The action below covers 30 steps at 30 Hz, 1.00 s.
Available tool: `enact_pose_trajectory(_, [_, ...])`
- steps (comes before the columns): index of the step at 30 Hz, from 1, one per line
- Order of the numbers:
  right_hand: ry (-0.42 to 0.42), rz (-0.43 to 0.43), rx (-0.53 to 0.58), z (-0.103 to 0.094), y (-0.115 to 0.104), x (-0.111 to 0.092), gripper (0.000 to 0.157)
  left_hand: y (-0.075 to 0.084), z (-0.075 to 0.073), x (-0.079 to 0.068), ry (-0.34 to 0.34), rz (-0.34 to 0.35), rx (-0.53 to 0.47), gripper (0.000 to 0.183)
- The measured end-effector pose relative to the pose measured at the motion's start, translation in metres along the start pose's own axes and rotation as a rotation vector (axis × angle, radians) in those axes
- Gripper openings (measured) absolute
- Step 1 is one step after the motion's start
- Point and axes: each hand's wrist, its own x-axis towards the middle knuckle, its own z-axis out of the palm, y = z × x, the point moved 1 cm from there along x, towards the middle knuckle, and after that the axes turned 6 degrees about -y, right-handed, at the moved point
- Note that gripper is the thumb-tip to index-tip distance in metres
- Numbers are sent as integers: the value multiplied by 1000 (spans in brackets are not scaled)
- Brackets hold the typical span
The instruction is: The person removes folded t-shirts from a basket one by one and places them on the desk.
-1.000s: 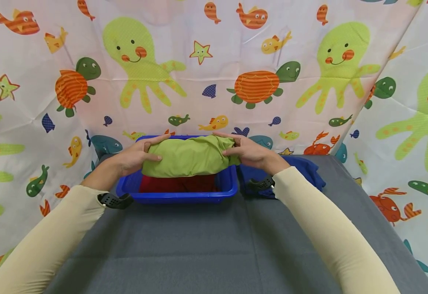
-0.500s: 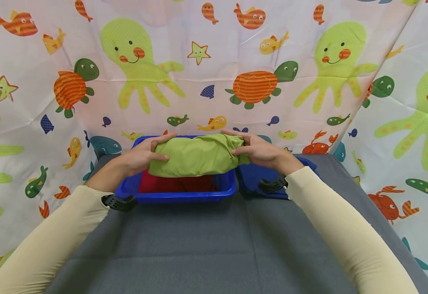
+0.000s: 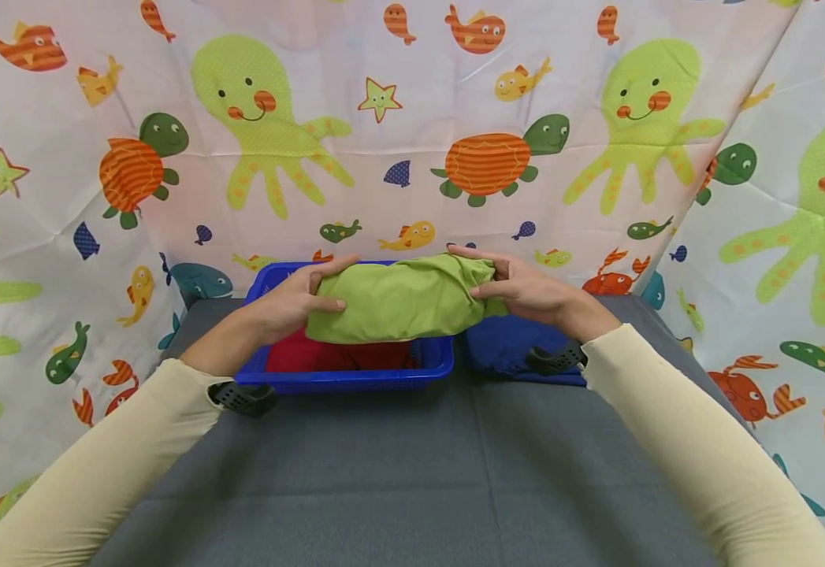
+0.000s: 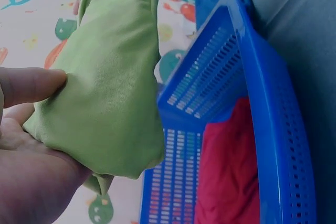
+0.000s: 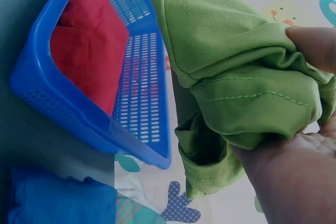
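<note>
A folded light green garment (image 3: 401, 303) is held up between both hands, over the back and right part of a blue plastic basket (image 3: 355, 381). My left hand (image 3: 290, 305) grips its left end, thumb on the near face and fingers behind. At the right end, my right hand (image 3: 525, 285) pinches it the same way. Stitched hems (image 5: 252, 95) and a loose fold hanging down show in the right wrist view. Inside the basket lies red cloth (image 4: 231, 166), partly hidden by the green garment in the head view.
Folded dark blue cloth (image 3: 500, 350) lies on the table right of the basket, partly behind the right wrist. Grey fabric (image 3: 355, 472) covers the table. A curtain printed with sea animals (image 3: 412, 189) rises behind and at both sides.
Both hands have moved to the right with the green garment, which now reaches past the basket's right rim and overlaps the blue cloth. The basket has stayed in place.
</note>
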Motion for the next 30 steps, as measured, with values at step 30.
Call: enact_pose_trajectory(30, [17,-43,-117,-19,0,-87,72,13,66,33,-86,53,-18,78])
